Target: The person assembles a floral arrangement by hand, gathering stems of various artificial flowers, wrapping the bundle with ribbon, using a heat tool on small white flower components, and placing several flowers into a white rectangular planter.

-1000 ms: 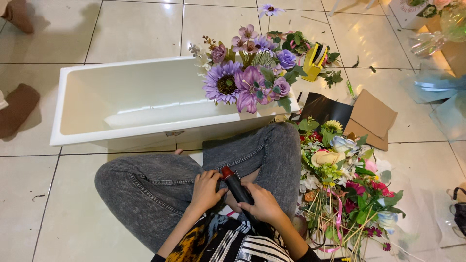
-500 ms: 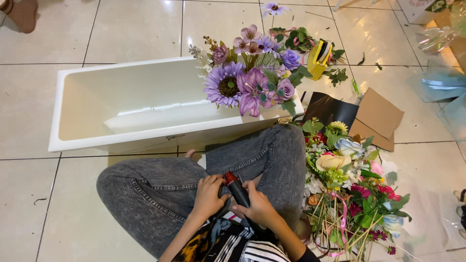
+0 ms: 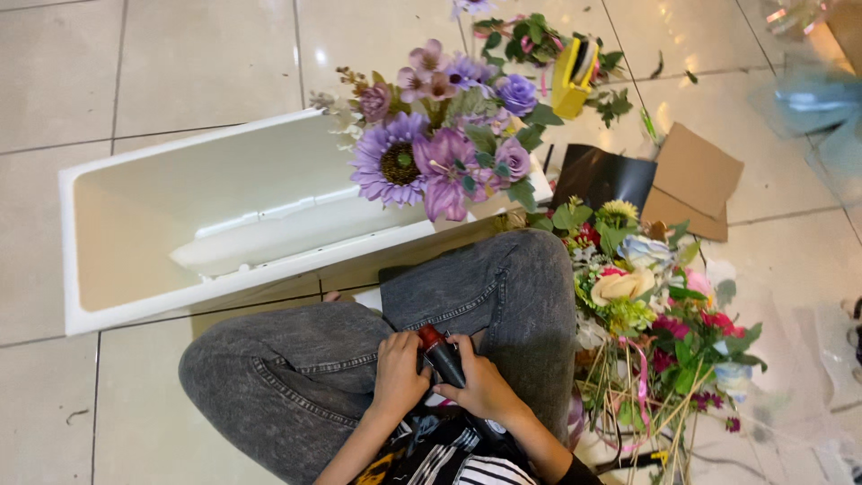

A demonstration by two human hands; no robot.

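Low in the frame, both hands grip one dark red-tipped tool: right hand wrapped around it, left hand closed beside, its length pointing up-left

A long planter trough lies on the floor at eleven o'clock from the knees. A flower arrangement stands in its right end. At one o'clock lie cardboard sheets; at three o'clock, a heap of loose flowers. Both hands, left and right, hold a tool on the lap.
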